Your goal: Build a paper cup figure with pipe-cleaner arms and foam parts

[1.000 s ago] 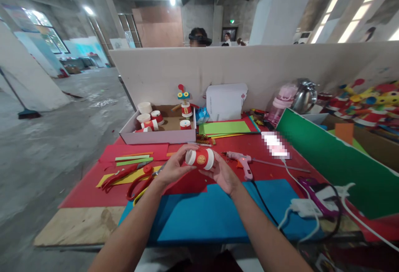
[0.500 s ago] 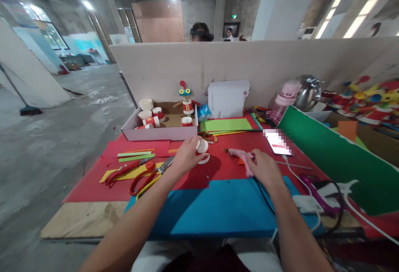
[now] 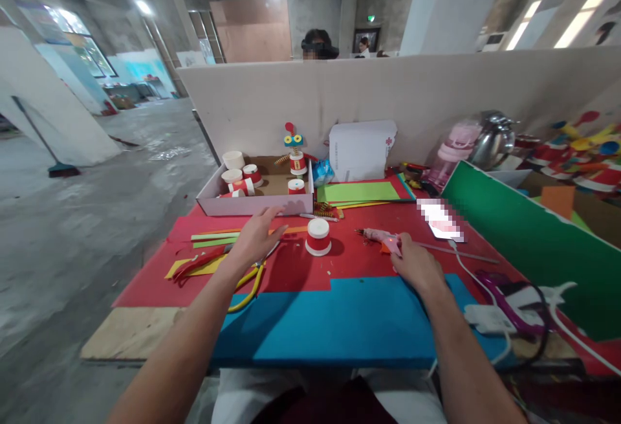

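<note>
1. Burned fingers: the right hand (image 3: 421, 265) is closed around the grip of the pink hot glue gun (image 3: 381, 237), whose nozzle points left toward the red-and-white paper cup (image 3: 319, 237). If the nozzle is hot, a left hand put close to it could get scorched.

2. Tipped cup: the cup stands upside down near the middle of the counter (image 3: 130, 333), between the hands and touched by neither. Being light paper, it could topple or slide if a wrist or the nozzle brushes it.

3. Snagged tools: the left hand (image 3: 257, 237) is open and empty, fingers spread, over the left side near the green paper strips (image 3: 213, 241). The yellow-handled scissors (image 3: 255, 289) lie partly beneath that arm; a careless sweep could nudge them or catch a blade.

4. Stray glue: a drip from the nozzle could stick to the red sheet (image 3: 295, 275) beneath, or bond a loose scrap to the cup.

5. Caught glue stick: a long, pale glue stick (image 3: 456, 252) trails behind the gun toward the white charging cable (image 3: 470, 275). Swinging the gun might hook that cable and drag the phone (image 3: 441, 220).
</note>
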`<move>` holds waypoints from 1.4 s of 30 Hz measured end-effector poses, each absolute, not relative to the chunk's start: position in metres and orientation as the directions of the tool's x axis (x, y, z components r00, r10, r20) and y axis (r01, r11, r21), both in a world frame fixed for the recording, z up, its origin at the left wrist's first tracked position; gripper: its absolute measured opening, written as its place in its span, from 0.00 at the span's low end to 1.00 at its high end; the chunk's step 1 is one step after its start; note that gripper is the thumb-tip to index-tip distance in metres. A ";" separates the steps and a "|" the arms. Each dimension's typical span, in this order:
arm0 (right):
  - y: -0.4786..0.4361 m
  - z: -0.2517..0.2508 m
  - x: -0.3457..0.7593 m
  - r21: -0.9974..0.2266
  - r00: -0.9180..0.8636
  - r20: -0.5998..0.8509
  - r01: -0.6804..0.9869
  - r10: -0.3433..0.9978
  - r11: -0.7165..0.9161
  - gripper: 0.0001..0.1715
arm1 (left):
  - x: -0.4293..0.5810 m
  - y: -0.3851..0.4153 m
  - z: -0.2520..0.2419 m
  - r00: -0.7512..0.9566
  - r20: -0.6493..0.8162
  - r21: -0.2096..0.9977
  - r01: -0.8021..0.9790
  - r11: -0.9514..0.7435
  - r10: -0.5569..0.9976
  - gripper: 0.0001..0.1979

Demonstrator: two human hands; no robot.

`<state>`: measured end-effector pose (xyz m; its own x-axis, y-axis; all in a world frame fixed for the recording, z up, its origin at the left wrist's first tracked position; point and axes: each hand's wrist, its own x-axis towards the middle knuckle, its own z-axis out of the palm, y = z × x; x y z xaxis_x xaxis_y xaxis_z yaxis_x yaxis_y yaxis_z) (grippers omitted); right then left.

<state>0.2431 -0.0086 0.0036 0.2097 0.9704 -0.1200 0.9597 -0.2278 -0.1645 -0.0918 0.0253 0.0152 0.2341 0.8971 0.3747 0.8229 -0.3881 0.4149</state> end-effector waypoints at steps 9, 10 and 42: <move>-0.005 0.019 0.181 -0.534 0.024 0.326 0.829 0.945 0.163 0.12 | -0.062 0.007 0.026 0.271 0.318 0.353 0.855 -0.379 0.909 0.16; -0.001 0.015 0.169 -0.618 -0.025 0.344 0.747 0.939 0.246 0.14 | -0.055 0.007 0.028 0.237 0.309 0.334 0.880 -0.339 0.921 0.18; -0.003 -0.027 0.125 -0.954 -0.355 0.299 -0.117 0.886 0.275 0.10 | -0.022 0.009 -0.015 0.268 0.791 0.124 0.811 -0.572 0.551 0.28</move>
<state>0.1252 -0.0034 -0.0267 -0.3551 0.8857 0.2992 -0.1172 0.2753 -0.9542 -0.0223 0.0094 -0.0151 0.2678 0.5507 0.7906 0.8109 -0.5719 0.1238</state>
